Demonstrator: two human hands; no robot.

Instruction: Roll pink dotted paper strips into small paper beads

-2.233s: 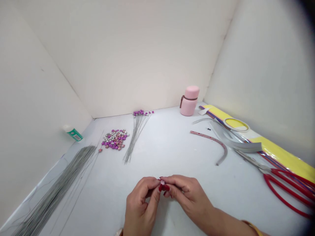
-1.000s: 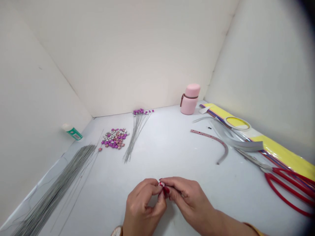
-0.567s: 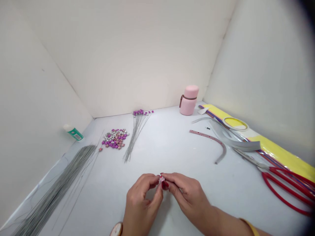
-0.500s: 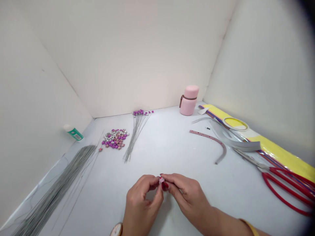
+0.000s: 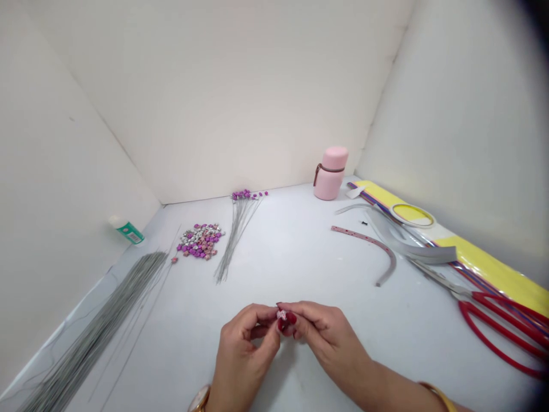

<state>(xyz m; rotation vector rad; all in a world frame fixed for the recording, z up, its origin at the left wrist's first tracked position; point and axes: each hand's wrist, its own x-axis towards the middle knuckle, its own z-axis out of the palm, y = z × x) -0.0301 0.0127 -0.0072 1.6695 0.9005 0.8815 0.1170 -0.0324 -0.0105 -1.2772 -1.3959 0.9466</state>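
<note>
From my remote seat I see the pale grey desk [image 5: 300, 252] boxed in by plain cream walls, and along its left edge a long sheaf of thin grey wires [image 5: 98, 326]. On the right lie the yellow paper sheets [image 5: 484, 257] and the red-handled scissors [image 5: 493, 320], then a curled grey paper strip [image 5: 377, 246] and a pink lidded flask [image 5: 330, 174] at the back. A smaller bunch of wires tipped with purple stars [image 5: 240, 229] looks finished, and the heap of purple and silver folded paper stars [image 5: 200, 240] beside it is loose, so I judge many stars folded, some mounted, most waiting. Near the front edge, my left hand [image 5: 244, 355] and right hand [image 5: 326, 337] meet, fingers of both pinched closed on one tiny pale folded star [image 5: 282, 315], held just above the desk between the red-nailed fingertips.
</note>
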